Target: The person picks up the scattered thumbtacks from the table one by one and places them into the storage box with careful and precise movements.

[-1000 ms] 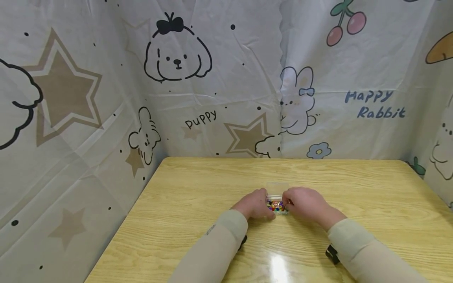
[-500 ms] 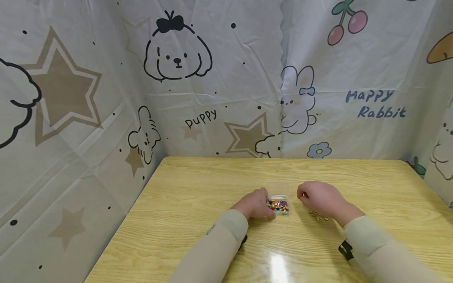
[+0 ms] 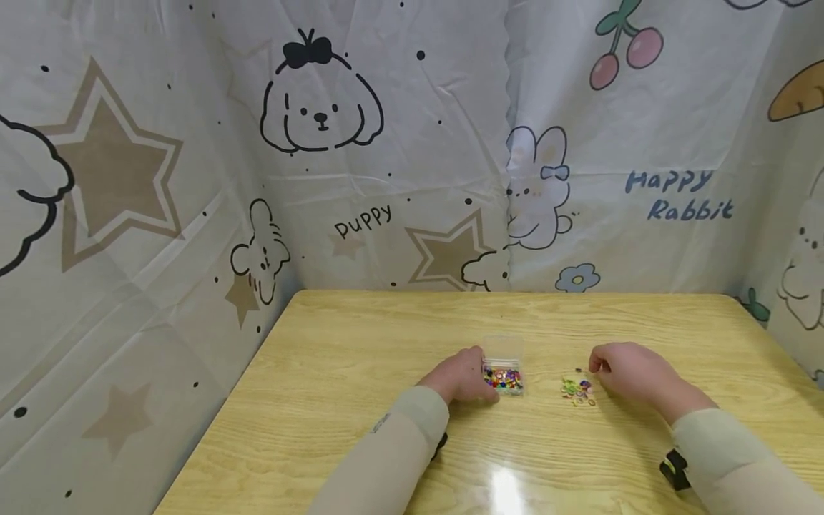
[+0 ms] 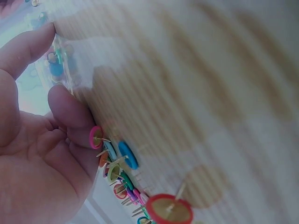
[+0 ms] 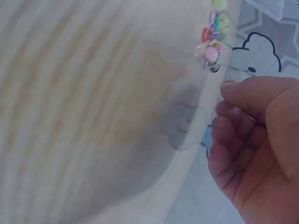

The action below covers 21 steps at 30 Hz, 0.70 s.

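Observation:
A small clear plastic box (image 3: 504, 380) with its lid raised at the back holds many coloured thumbtacks. My left hand (image 3: 458, 375) grips its left side, the thumb near the front corner. In the left wrist view, loose thumbtacks (image 4: 113, 172) lie on the wood close to the left fingers, some points up. Right of the box is a loose pile of thumbtacks (image 3: 577, 390), mostly green, yellow and purple. My right hand (image 3: 634, 372) is just right of that pile, fingers loosely curled; the right wrist view shows nothing held.
The wooden table (image 3: 360, 350) reaches back to a printed curtain (image 3: 386, 179) that also rises at the left and right. A single red-rimmed thumbtack (image 4: 170, 208) sits nearest the camera in the left wrist view.
The right hand has moved from the box's right side rightward past the loose pile, uncovering it. The left hand and box have stayed in place.

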Available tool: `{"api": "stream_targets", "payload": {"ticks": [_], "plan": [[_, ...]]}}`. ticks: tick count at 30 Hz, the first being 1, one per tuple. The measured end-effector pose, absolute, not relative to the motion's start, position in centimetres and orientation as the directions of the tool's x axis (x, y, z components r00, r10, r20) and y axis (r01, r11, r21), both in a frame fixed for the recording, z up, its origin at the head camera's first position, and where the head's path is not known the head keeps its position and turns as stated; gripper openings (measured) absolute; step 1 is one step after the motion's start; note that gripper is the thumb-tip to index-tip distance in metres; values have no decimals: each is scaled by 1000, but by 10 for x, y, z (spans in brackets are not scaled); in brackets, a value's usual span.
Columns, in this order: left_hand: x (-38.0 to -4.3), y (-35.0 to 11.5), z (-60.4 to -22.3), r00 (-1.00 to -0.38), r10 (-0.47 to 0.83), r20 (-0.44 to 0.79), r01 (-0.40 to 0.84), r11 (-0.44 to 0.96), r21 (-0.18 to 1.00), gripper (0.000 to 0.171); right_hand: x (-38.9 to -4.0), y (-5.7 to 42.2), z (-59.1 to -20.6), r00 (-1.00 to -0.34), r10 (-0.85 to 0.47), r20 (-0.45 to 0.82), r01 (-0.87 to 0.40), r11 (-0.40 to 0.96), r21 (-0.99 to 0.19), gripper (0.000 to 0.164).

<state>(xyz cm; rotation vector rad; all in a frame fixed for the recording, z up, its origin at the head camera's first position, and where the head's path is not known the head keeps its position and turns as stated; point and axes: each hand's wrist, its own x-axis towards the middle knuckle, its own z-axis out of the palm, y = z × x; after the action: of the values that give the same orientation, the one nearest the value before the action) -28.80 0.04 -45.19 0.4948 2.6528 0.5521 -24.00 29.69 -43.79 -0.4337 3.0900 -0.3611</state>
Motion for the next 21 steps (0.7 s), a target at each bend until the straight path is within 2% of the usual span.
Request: {"api": "stream_targets", "payload": {"ticks": [6, 13, 21], "plan": [[-289, -1, -454, -864, 416, -284, 264, 854, 448, 55, -241, 300, -446, -968, -249, 40, -251, 931, -266, 12], [-290, 0, -455, -864, 418, -283, 267, 854, 446, 55, -246, 292, -451, -958, -280, 60, -285, 909, -303, 9], [-285, 1, -457, -860, 418, -291, 256, 849, 463, 55, -249, 285, -454, -956, -285, 65, -292, 922, -254, 6]]}}
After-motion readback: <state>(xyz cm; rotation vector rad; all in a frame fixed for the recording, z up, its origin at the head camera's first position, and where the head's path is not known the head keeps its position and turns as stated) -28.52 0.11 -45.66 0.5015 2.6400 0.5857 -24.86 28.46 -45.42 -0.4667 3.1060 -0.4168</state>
